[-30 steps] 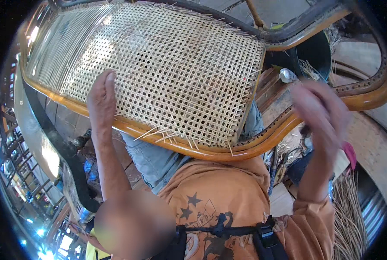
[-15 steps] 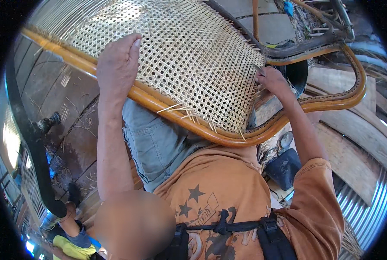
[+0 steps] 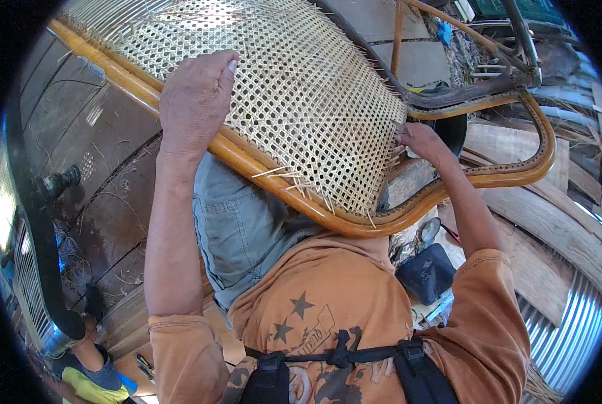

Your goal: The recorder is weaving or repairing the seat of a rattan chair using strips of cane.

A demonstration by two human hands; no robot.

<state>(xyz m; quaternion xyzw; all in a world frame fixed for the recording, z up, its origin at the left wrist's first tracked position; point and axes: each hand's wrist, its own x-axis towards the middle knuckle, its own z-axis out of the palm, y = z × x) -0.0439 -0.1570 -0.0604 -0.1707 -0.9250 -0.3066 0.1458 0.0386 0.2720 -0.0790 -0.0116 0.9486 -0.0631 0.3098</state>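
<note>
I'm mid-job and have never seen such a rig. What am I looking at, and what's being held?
There is no machine: these are a person's two bare hands. A wide fisheye camera on the head looks down, so straight edges bend. Picture left is the person's left. Over their legs is a curved wooden frame with a woven cane panel, loose cane ends poking out along its edge. The left hand is over the panel, by the frame. The right hand is at the panel's right end, apparently pinching a thin object too small to identify.

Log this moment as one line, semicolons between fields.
left hand: over cane panel; right hand: at panel's right edge, grip unclear; wooden frame: across thighs
</note>
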